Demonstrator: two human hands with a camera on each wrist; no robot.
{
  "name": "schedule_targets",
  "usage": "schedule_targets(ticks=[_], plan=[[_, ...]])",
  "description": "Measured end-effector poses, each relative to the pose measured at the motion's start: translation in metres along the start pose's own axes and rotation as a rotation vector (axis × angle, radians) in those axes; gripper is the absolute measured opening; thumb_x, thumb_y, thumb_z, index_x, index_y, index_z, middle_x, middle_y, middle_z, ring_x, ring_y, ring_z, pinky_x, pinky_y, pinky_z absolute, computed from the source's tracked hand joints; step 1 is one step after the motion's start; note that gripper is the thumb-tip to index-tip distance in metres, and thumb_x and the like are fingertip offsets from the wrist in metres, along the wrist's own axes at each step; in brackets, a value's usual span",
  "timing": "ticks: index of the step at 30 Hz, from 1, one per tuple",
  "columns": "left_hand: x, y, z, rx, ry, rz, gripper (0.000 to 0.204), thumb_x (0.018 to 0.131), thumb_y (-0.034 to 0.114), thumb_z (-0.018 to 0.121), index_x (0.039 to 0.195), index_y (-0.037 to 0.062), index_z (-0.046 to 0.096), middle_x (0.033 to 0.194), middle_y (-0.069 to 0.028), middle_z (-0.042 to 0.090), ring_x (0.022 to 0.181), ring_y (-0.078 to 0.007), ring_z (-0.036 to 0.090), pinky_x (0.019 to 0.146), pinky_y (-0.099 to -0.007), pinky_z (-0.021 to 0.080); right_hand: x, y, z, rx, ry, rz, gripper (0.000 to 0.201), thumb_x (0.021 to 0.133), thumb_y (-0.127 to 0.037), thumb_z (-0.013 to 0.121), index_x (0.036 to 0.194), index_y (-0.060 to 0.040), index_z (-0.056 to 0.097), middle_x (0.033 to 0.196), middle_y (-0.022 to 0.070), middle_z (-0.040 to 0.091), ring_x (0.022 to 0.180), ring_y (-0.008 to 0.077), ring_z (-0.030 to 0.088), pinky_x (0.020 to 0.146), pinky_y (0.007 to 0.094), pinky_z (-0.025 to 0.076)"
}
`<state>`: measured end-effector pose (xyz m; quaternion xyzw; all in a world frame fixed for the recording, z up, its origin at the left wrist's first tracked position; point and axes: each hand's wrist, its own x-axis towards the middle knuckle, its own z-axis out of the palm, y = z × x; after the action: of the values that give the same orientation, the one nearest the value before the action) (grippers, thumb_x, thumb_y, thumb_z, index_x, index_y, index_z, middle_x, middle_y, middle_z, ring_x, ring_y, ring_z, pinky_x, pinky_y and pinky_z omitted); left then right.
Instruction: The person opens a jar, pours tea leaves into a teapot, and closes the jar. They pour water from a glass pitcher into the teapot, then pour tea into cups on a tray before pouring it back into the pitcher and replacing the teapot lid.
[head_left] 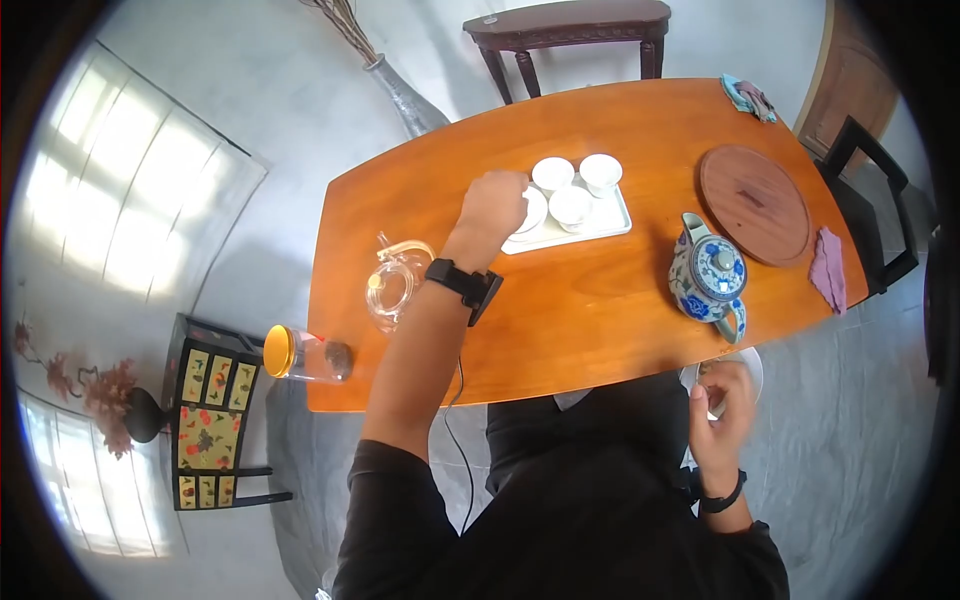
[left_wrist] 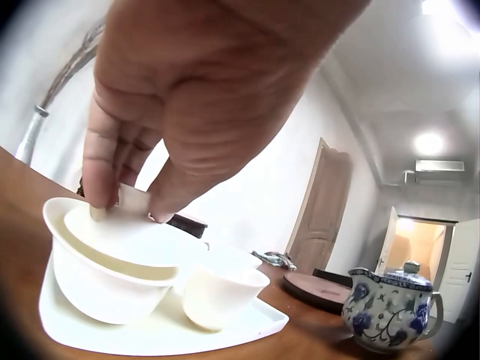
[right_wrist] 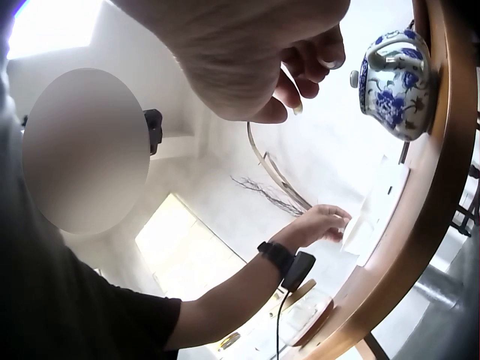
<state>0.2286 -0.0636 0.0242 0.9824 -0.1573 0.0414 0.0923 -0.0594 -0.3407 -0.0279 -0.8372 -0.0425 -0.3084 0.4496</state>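
Thumb and fingers of my left hand (head_left: 492, 208) pinch the knob of a white gaiwan lid (left_wrist: 139, 241). In the left wrist view this lid sits within the rim of the white gaiwan bowl (left_wrist: 105, 281), which stands on a white tray (head_left: 575, 238). Three small white cups (head_left: 571, 208) share the tray. Near the table's front edge, my right hand (head_left: 722, 412) hangs with loosely curled fingers and nothing in it. The blue-and-white teapot (head_left: 708, 275) stands on the table beyond that hand.
A glass teapot (head_left: 393, 290) stands beside my left forearm, and a yellow-lidded clear jar (head_left: 310, 356) lies at the left edge. To the right are a round wooden board (head_left: 755, 205) and a pink cloth (head_left: 828, 270). A white container (head_left: 751, 366) is below the table edge.
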Motion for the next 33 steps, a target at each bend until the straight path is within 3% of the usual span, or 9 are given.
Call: schedule_targets(ticks=[2,4,6,8,9,13,15,22,33], plan=[[-0.007,0.001,-0.011,-0.003,-0.005,-0.003,0.026,0.086,0.014,0.071,0.111,0.0059,0.073,0.110,-0.0179,0.071,0.104,-0.0351,0.066,0.094,-0.0436,0.052,-0.003,-0.005,0.006,0.054,-0.032,0.011,0.012,0.084,0.000,0.069,0.093,-0.0020,0.061,0.089,0.0093,0.058,0.067,0.0154,0.050,0.058,0.0268,0.039],[-0.020,0.004,-0.020,-0.103,0.222,0.075,0.024,0.087,0.013,0.069,0.109,0.0053,0.073,0.110,-0.0181,0.070,0.098,-0.0363,0.067,0.090,-0.0427,0.054,0.001,-0.007,0.018,0.150,-0.077,0.020,0.016,0.084,-0.001,0.070,0.097,-0.0013,0.061,0.092,0.0096,0.059,0.070,0.0153,0.052,0.060,0.0264,0.041],[-0.047,0.018,-0.035,-0.321,0.321,0.173,0.021,0.091,0.012,0.065,0.108,0.0023,0.072,0.090,-0.0175,0.070,0.079,-0.0306,0.072,0.077,-0.0378,0.057,0.011,-0.015,0.037,0.373,-0.141,0.126,0.030,0.085,-0.004,0.073,0.111,-0.0001,0.059,0.101,0.0111,0.060,0.079,0.0161,0.056,0.067,0.0267,0.047],[-0.090,0.037,-0.036,-0.899,0.095,0.094,0.024,0.095,0.013,0.065,0.115,0.0006,0.070,0.086,-0.0100,0.070,0.073,-0.0187,0.071,0.070,-0.0296,0.056,0.029,-0.028,0.062,0.586,-0.180,0.257,0.053,0.083,-0.008,0.078,0.130,0.0003,0.054,0.114,0.0132,0.060,0.092,0.0185,0.060,0.075,0.0292,0.052],[-0.112,0.046,-0.026,-1.146,0.008,0.064,0.028,0.100,0.014,0.062,0.123,-0.0015,0.067,0.087,-0.0044,0.069,0.077,-0.0096,0.067,0.068,-0.0251,0.054,0.036,-0.033,0.072,0.670,-0.197,0.292,0.066,0.082,-0.010,0.080,0.139,0.0003,0.050,0.120,0.0141,0.059,0.098,0.0200,0.062,0.080,0.0311,0.054],[-0.195,0.084,0.023,-1.565,0.000,-0.233,0.034,0.105,0.013,0.055,0.134,-0.0037,0.060,0.121,-0.0084,0.066,0.103,-0.0130,0.065,0.083,-0.0281,0.058,0.047,-0.042,0.090,0.640,-0.380,0.215,0.076,0.077,-0.013,0.085,0.143,-0.0014,0.049,0.124,0.0160,0.059,0.104,0.0249,0.064,0.081,0.0339,0.056],[-0.221,0.084,0.049,-1.788,0.004,-0.376,0.036,0.107,0.013,0.053,0.139,-0.0025,0.055,0.127,-0.0091,0.063,0.112,-0.0146,0.063,0.090,-0.0296,0.056,0.044,-0.041,0.094,0.333,-0.561,0.019,0.077,0.074,-0.014,0.086,0.141,-0.0034,0.051,0.125,0.0169,0.059,0.105,0.0304,0.065,0.082,0.0353,0.057],[-0.266,0.036,0.054,-1.888,-0.135,-0.496,0.048,0.111,0.027,0.040,0.149,-0.0023,0.039,0.141,-0.0170,0.054,0.123,-0.0285,0.060,0.099,-0.0423,0.053,0.031,-0.035,0.135,-0.011,-0.681,-0.204,0.073,0.068,-0.015,0.085,0.135,-0.0037,0.057,0.118,0.0162,0.057,0.109,0.0363,0.060,0.087,0.0447,0.054],[-0.255,0.016,0.052,-1.706,0.009,-0.457,0.055,0.109,0.033,0.046,0.151,-0.0001,0.036,0.137,-0.0137,0.056,0.109,-0.0226,0.064,0.097,-0.0404,0.053,0.044,-0.043,0.193,0.011,-0.788,-0.184,0.075,0.070,-0.017,0.084,0.137,-0.0031,0.055,0.125,0.0195,0.055,0.117,0.0403,0.054,0.097,0.0469,0.048]])
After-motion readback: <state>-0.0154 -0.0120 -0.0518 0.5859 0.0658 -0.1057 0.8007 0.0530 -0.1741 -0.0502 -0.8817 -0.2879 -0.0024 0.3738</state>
